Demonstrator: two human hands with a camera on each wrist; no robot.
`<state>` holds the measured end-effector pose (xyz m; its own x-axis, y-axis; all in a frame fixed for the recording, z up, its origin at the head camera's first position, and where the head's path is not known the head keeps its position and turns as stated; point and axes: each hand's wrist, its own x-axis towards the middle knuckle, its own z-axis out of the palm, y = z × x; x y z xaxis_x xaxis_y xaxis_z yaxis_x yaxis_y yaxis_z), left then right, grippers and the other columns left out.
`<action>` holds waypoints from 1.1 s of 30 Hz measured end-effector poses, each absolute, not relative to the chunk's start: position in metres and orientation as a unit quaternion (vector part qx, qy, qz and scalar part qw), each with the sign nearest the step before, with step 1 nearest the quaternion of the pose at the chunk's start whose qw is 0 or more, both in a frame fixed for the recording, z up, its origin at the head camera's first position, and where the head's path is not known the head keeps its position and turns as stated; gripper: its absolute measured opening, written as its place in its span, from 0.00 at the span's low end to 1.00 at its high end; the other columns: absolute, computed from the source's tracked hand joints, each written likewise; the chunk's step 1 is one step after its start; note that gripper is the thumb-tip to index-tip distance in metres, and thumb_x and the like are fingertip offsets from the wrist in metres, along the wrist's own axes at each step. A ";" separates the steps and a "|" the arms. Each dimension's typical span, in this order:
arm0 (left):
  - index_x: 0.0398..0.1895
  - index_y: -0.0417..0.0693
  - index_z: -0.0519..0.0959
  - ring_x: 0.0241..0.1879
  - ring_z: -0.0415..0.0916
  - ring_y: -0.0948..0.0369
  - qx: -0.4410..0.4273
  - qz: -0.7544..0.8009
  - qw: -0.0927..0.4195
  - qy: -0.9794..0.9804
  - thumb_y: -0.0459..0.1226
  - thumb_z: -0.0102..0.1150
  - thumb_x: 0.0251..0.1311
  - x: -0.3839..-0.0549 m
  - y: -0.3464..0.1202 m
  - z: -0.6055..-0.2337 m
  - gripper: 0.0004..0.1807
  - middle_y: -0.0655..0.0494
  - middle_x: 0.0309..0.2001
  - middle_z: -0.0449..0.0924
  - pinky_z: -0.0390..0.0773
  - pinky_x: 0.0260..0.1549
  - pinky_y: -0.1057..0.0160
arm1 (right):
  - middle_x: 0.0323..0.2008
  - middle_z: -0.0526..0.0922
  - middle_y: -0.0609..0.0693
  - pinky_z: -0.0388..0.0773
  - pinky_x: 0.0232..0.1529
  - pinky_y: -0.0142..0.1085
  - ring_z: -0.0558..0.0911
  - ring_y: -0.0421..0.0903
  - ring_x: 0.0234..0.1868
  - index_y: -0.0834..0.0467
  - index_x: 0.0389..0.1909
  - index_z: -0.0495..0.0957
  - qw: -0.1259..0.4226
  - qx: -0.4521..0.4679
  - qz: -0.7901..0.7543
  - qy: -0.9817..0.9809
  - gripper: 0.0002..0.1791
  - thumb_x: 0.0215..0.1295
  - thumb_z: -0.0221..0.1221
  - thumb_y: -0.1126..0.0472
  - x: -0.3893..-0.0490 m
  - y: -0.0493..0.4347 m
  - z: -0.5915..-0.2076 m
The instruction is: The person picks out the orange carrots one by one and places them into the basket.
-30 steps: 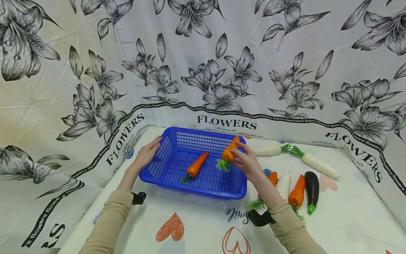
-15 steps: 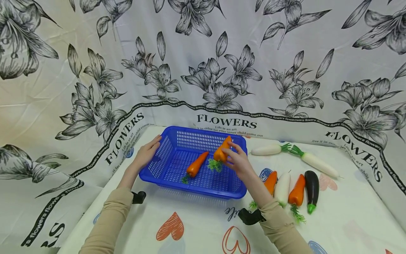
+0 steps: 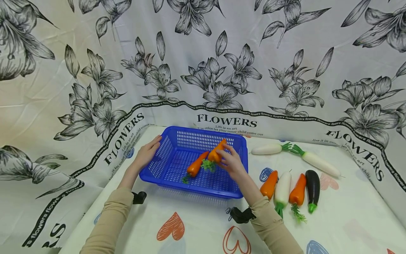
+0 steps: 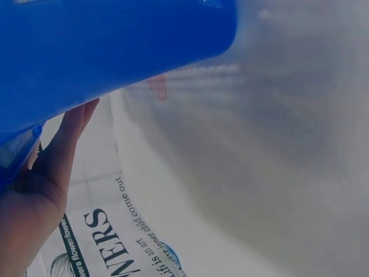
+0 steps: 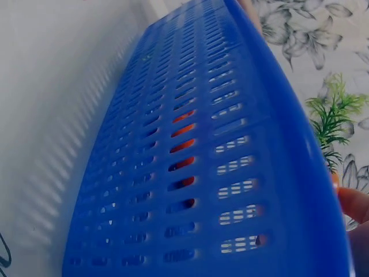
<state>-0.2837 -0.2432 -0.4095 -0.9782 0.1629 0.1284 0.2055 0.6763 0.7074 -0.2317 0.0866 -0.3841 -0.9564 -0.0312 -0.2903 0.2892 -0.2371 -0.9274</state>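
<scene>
The blue perforated plastic basket [image 3: 193, 192] stands on the table in the head view. My left hand [image 3: 147, 153] lies along its left side, fingers fairly straight against the rim; in the left wrist view the basket [image 4: 115, 46] hides part of that hand [image 4: 37, 196]. Over the basket, my right hand [image 3: 233, 163] pinches an orange carrot [image 3: 215, 153] with a green leafy top, tip pointing up and right. Another carrot [image 3: 196, 166] lies on the basket floor, just left of the held one. The right wrist view shows mostly the basket wall, with the held carrot's leaves [image 5: 334, 115] beyond it.
Right of the basket lie a carrot [image 3: 269, 184], a white radish [image 3: 282, 188], another carrot [image 3: 298, 192] and an eggplant [image 3: 312, 188]. Behind them are two more white radishes, one left [image 3: 266, 149] and one right [image 3: 320, 164]. A flower-printed curtain [image 3: 222, 70] stands behind the table.
My right hand has moved left and slightly down over the basket with the carrot, bringing it beside the one lying inside. The left hand has stayed at the basket's side.
</scene>
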 end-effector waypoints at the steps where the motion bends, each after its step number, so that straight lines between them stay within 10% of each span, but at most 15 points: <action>1: 0.72 0.46 0.58 0.73 0.49 0.45 -0.100 -0.390 0.026 -0.915 0.44 0.35 0.74 -0.283 -0.243 -0.409 0.26 0.50 0.74 0.51 0.49 0.70 0.41 | 0.63 0.65 0.61 0.77 0.50 0.37 0.77 0.46 0.41 0.55 0.69 0.59 0.101 0.106 -0.779 0.609 0.31 0.66 0.55 0.61 -0.232 0.085 -0.385; 33: 0.73 0.48 0.56 0.74 0.47 0.46 -0.091 -0.391 0.017 -0.916 0.46 0.33 0.74 -0.285 -0.238 -0.408 0.27 0.52 0.75 0.49 0.47 0.71 0.42 | 0.66 0.62 0.63 0.74 0.60 0.48 0.73 0.60 0.58 0.55 0.69 0.60 0.111 0.131 -0.777 0.605 0.33 0.63 0.57 0.63 -0.244 0.061 -0.401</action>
